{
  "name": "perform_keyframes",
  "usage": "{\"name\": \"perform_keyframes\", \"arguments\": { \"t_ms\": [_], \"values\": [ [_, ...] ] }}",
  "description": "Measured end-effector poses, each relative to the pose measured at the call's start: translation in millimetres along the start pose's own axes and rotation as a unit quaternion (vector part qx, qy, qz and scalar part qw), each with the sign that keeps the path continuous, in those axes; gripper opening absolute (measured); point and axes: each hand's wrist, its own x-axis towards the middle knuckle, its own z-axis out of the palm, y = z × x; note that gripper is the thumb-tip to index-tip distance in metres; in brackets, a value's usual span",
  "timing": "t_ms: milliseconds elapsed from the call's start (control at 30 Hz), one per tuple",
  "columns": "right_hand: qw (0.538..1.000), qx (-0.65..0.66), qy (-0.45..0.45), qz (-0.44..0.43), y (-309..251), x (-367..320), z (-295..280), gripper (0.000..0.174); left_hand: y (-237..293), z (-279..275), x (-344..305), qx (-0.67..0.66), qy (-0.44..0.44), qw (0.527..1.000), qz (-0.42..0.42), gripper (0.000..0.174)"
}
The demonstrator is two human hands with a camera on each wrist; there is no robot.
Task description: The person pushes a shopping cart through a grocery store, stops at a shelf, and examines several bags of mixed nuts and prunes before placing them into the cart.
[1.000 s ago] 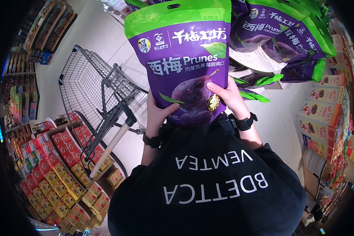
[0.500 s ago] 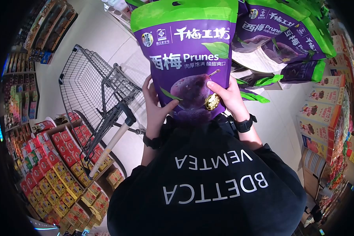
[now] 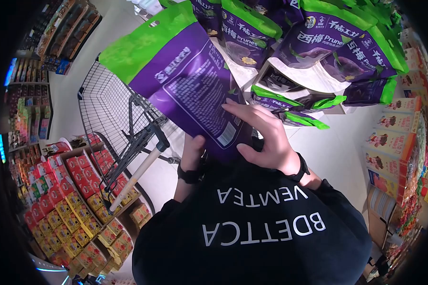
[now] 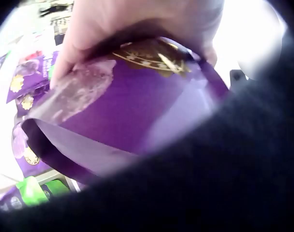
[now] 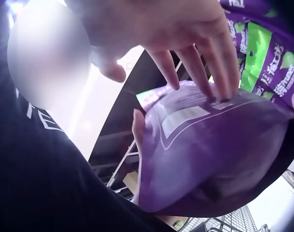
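A purple and green bag of prunes (image 3: 190,85) is tilted to the left in the head view, its back panel of white print and barcode facing up. My left hand (image 3: 194,151) grips its lower left edge, thumb on the printed side. In the left wrist view that hand (image 4: 142,24) lies across the bag's front (image 4: 123,106), by the gold seal. My right hand (image 3: 271,137) has its fingers extended over the right edge of the panel. The right wrist view shows those fingers (image 5: 212,63) touching the bag (image 5: 200,154) near the barcode, thumb apart from it.
More prune bags (image 3: 318,42) stand on a white display ahead and to the right. A wire shopping cart (image 3: 109,104) is on the left, behind the held bag. Stacked red and yellow boxes (image 3: 71,209) fill a low stand at left; cartons (image 3: 390,142) line the right.
The bag has been turned from its front to its back and tilted left. My right hand has loosened from its grip to extended fingers; my left hand still holds the bag lower down.
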Motion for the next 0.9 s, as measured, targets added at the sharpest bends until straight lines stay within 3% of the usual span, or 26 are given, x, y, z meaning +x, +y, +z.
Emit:
{"name": "perform_keyframes", "arguments": {
  "t_ms": [67,100,133,200,300,333,367,400,500,533,567,600,633,667,733,767,833,900],
  "values": [
    [1.000,-0.001,-0.003,-0.018,7,-2,-4,0.057,-15,-22,3,-0.062,-0.010,0.998,0.000,0.086],
    [0.996,-0.067,0.032,-0.053,14,-3,-6,0.060,-24,-34,5,-0.178,-0.018,0.984,0.019,0.081],
    [0.994,-0.086,0.060,-0.020,16,-4,-10,0.063,-28,-39,5,-0.290,-0.025,0.956,0.038,0.077],
    [0.990,-0.081,0.103,0.046,23,-11,-15,0.072,-35,-47,1,-0.329,-0.007,0.943,0.042,0.075],
    [0.952,0.214,0.071,0.205,31,-24,-24,0.071,-38,-32,-3,-0.388,-0.035,0.918,0.076,0.067],
    [0.952,0.217,0.068,0.205,36,-29,-28,0.071,-41,-27,-6,-0.412,-0.053,0.906,0.082,0.065],
    [0.933,0.290,0.001,0.212,43,-36,-31,0.067,-42,-21,-10,-0.435,-0.072,0.893,0.088,0.062],
    [0.905,0.359,-0.066,0.219,47,-42,-34,0.064,-43,-16,-15,-0.391,-0.067,0.914,0.087,0.059],
    [0.912,0.352,-0.073,0.200,42,-54,-40,0.056,-48,-6,-31,-0.384,-0.036,0.921,0.059,0.062],
    [0.893,0.383,-0.061,0.230,36,-57,-42,0.054,-48,-14,-36,-0.295,-0.030,0.953,0.066,0.064],
    [0.893,0.383,-0.055,0.232,38,-61,-42,0.054,-43,-14,-44,-0.296,-0.033,0.953,0.060,0.064],
    [0.915,0.343,-0.041,0.209,40,-67,-42,0.051,-35,-13,-54,-0.115,0.015,0.993,0.034,0.065],
    [0.935,0.300,-0.024,0.187,40,-72,-42,0.047,-31,-11,-62,0.071,0.057,0.996,0.008,0.067],
    [0.936,0.276,-0.044,0.215,41,-75,-44,0.056,-33,-11,-65,0.071,0.045,0.996,-0.001,0.067],
    [0.939,0.278,-0.022,0.201,35,-74,-45,0.060,-40,-11,-67,0.084,0.044,0.994,0.063,0.076],
    [0.942,0.282,-0.016,0.182,33,-73,-44,0.064,-40,-9,-67,0.082,0.030,0.995,0.055,0.076],
    [0.944,0.271,-0.002,0.188,33,-75,-41,0.068,-37,-5,-65,0.049,0.097,0.994,0.021,0.091],
    [0.952,0.236,-0.002,0.194,33,-73,-39,0.072,-34,-11,-59,0.048,0.079,0.996,-0.001,0.087]
  ]
}}
